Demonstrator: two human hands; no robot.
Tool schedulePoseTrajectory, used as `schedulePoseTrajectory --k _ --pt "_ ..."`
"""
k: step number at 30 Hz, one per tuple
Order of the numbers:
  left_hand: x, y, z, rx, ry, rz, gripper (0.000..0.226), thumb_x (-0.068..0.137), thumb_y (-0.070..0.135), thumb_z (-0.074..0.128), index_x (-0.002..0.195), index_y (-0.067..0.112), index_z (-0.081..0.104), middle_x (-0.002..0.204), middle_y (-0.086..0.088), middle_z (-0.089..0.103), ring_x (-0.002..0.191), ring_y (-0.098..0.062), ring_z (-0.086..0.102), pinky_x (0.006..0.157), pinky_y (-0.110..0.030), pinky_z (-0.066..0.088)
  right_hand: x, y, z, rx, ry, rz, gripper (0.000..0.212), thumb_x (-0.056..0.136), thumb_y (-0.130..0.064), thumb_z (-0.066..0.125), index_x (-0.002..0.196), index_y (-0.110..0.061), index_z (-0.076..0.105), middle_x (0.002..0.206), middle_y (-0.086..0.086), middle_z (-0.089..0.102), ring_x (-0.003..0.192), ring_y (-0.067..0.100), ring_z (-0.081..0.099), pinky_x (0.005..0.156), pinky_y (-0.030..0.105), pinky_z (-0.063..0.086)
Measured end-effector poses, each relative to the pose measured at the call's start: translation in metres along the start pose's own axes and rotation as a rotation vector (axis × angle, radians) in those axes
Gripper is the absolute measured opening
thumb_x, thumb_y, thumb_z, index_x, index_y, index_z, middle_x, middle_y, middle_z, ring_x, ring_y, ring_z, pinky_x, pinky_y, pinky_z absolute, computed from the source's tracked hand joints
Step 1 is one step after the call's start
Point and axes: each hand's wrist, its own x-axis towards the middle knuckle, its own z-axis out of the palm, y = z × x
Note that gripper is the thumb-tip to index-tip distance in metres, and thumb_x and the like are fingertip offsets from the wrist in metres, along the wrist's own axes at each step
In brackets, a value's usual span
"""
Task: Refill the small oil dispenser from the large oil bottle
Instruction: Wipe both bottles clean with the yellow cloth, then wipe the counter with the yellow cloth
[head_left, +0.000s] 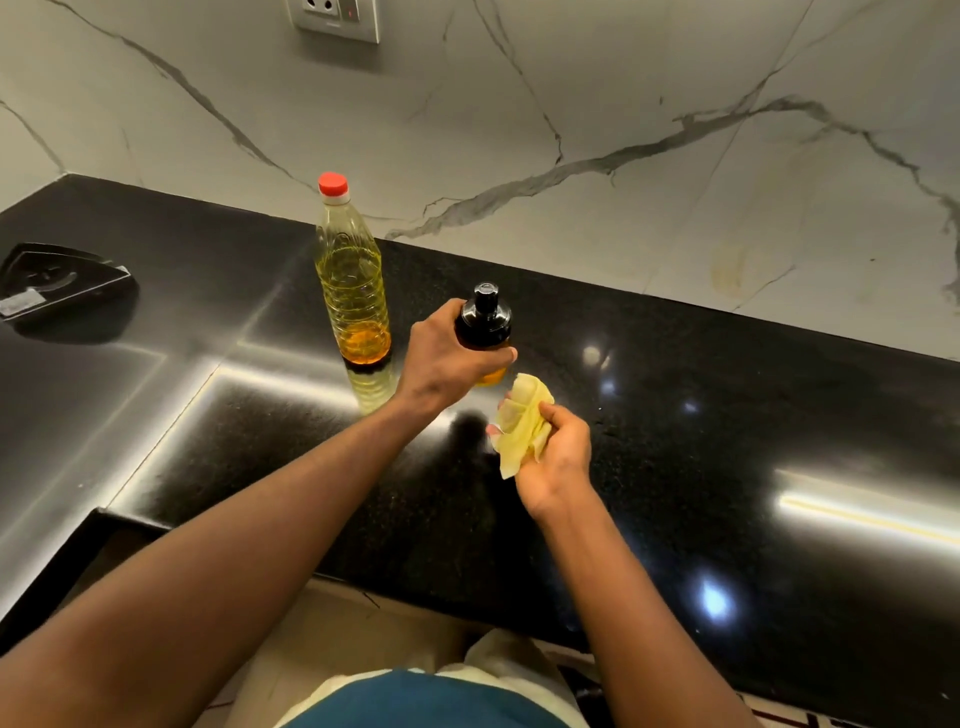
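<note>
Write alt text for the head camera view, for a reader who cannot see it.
A left hand grips a small black-topped oil dispenser at a black counter; the right hand holds a crumpled yellow cloth beside it. A large red-capped oil bottle stands to its left.

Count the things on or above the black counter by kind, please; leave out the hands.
Oil containers: 2 (large oil bottle, small oil dispenser)
Cloths: 1 (yellow cloth)
Other: 1 (black triangular object)
Total: 4
</note>
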Motion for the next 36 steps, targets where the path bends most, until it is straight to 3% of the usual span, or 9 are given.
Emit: schedulePoseTrajectory --k 3,8,14,20,23,26,29,32,36 --pt "0.014 -0.015 0.003 0.017 -0.016 -0.022 0.055 0.067 0.036 0.094 0.112 0.018 0.068 0.101 0.004 0.073 0.094 -0.01 0.069 0.084 -0.027 0.058 0.006 -0.004 0.004 -0.012 0.044 -0.023 0.027 0.104 -0.017 0.046 0.108 -0.01 0.071 0.095 0.01 0.071 0.085 0.025 0.063 0.09 0.048 0.05" --pt "0.03 -0.04 0.009 0.036 -0.07 -0.062 0.056 0.068 0.034 0.093 0.114 0.019 0.066 0.107 0.005 0.072 0.1 -0.011 0.067 0.088 -0.025 0.055 0.021 -0.011 0.002 -0.066 0.087 -0.043 0.028 0.105 -0.019 0.046 0.106 -0.01 0.073 0.081 0.008 0.069 0.07 0.022 0.058 0.066 0.036 0.044" --pt "0.036 -0.06 0.019 0.039 -0.117 -0.113 0.058 0.07 0.033 0.093 0.118 0.02 0.064 0.112 0.006 0.07 0.103 -0.01 0.063 0.087 -0.023 0.047 0.027 -0.016 -0.006 -0.032 0.067 -0.024 0.032 0.105 -0.019 0.049 0.127 -0.005 0.068 0.102 0.015 0.071 0.082 0.026 0.066 0.07 0.038 0.05" --pt "0.036 -0.066 0.023 0.033 -0.13 -0.135 0.059 0.07 0.034 0.092 0.12 0.022 0.063 0.116 0.007 0.07 0.106 -0.009 0.063 0.09 -0.023 0.048 0.03 -0.017 -0.011 -0.037 0.047 0.007 0.03 0.104 -0.017 0.049 0.123 -0.003 0.068 0.1 0.016 0.072 0.086 0.028 0.067 0.081 0.04 0.052" --pt "0.036 -0.064 0.022 0.035 -0.163 -0.164 0.075 0.072 0.038 0.092 0.136 0.019 0.057 0.13 0.002 0.067 0.121 -0.017 0.062 0.097 -0.026 0.046 0.03 -0.017 -0.012 -0.065 0.04 -0.03 0.029 0.103 -0.012 0.05 0.126 -0.005 0.068 0.096 0.016 0.075 0.083 0.028 0.069 0.074 0.039 0.055" --pt "0.027 -0.056 0.017 0.018 -0.224 -0.255 0.125 0.07 0.048 0.092 0.164 0.015 0.016 0.163 -0.009 0.038 0.149 -0.026 0.038 0.118 -0.038 0.033 0.03 -0.02 -0.017 -0.135 0.037 -0.149 0.029 0.101 -0.004 0.051 0.126 -0.006 0.066 0.101 0.021 0.077 0.083 0.03 0.072 0.07 0.038 0.059" --pt "0.003 -0.053 0.014 0.023 -0.217 -0.302 0.138 0.074 0.053 0.087 0.164 0.013 -0.01 0.173 -0.011 0.006 0.159 -0.027 0.012 0.124 -0.038 0.017 0.031 -0.024 -0.025 -0.346 0.101 -0.331 0.015 0.099 -0.005 0.062 0.112 -0.009 0.07 0.107 0.023 0.077 0.096 0.037 0.074 0.085 0.05 0.058" --pt "-0.035 -0.056 0.018 0.004 -0.151 -0.25 0.122 0.083 0.05 0.081 0.165 0.02 -0.004 0.172 -0.008 0.003 0.159 -0.024 0.007 0.124 -0.039 0.014 0.027 -0.038 -0.038 -0.631 0.119 -0.642 0.015 0.095 -0.008 0.071 0.091 -0.022 0.074 0.095 0.007 0.077 0.09 0.023 0.072 0.08 0.038 0.057" --pt "-0.078 -0.06 0.034 0.055 -0.154 -0.07 0.089 0.091 0.04 0.075 0.16 0.019 0.022 0.159 -0.004 0.025 0.146 -0.023 0.029 0.119 -0.045 0.036 0.018 -0.062 -0.069 -1.176 0.101 -1.041 0.017 0.096 -0.007 0.066 0.099 -0.022 0.074 0.086 -0.004 0.073 0.075 0.013 0.068 0.07 0.03 0.051"
